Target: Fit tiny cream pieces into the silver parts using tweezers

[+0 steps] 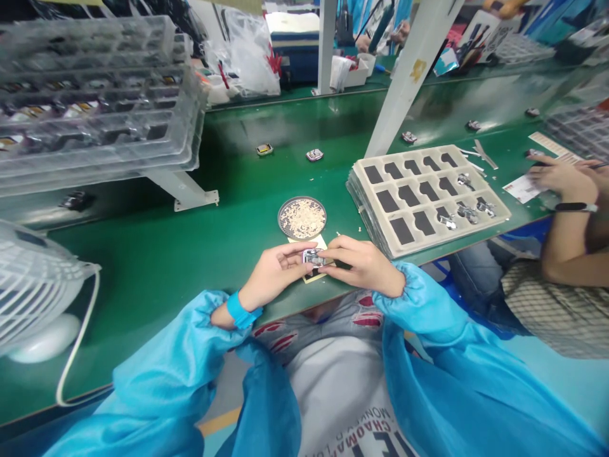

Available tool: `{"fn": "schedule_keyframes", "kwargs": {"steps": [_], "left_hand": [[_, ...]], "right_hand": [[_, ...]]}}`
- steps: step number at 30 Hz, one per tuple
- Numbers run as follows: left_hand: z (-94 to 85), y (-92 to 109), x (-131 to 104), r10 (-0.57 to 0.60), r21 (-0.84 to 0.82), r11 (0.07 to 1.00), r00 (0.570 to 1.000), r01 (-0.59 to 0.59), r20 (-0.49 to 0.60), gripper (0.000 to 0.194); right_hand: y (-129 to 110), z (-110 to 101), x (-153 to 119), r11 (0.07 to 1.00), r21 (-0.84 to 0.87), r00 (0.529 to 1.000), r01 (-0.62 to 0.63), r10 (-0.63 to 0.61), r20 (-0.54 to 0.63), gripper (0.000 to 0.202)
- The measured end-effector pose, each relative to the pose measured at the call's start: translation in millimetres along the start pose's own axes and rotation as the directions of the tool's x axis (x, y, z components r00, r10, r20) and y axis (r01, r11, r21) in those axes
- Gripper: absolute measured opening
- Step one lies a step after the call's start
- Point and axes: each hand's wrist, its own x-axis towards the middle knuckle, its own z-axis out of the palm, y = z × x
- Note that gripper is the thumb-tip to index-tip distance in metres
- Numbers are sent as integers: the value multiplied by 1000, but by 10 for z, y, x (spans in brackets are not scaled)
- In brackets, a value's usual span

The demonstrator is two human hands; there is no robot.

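Note:
A small silver metal part (313, 257) sits between my two hands, just above the near edge of the green bench (157, 254). My left hand (273, 274) pinches its left side with thumb and fingers. My right hand (362, 263) grips its right side. Under the part lies a small yellowish card (316, 274) with dark patches. Right behind it stands a round metal dish (302, 218) full of tiny pale pieces. A beige tray (428, 193) with dark pockets, a few holding metal parts, lies to the right.
Stacked clear plastic trays (95, 95) rest on a white stand at the left. A white fan (33, 285) with a cable is at the near left. Loose small parts (314, 155) lie mid-bench. A white post (409, 76) slants down. A co-worker's hand (564, 181) works at the right.

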Motion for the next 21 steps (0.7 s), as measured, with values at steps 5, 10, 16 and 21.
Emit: {"fn": "schedule_keyframes", "kwargs": {"steps": [5, 10, 16, 21], "left_hand": [[-43, -7, 8, -45, 44, 998, 997, 43, 59, 56], [-40, 33, -3, -98, 55, 994, 992, 94, 77, 56], [-29, 62, -3, -137, 31, 990, 988, 136, 73, 58], [8, 67, -16, -66, 3, 998, 997, 65, 51, 56]], "right_hand": [[3, -53, 6, 1000, 21, 998, 8, -10, 67, 27], [10, -33, -34, 999, -42, 996, 19, -15, 93, 27], [99, 73, -91, 981, -141, 991, 134, -132, 27, 28], [144, 103, -87, 973, -153, 982, 175, -183, -41, 28]]}}
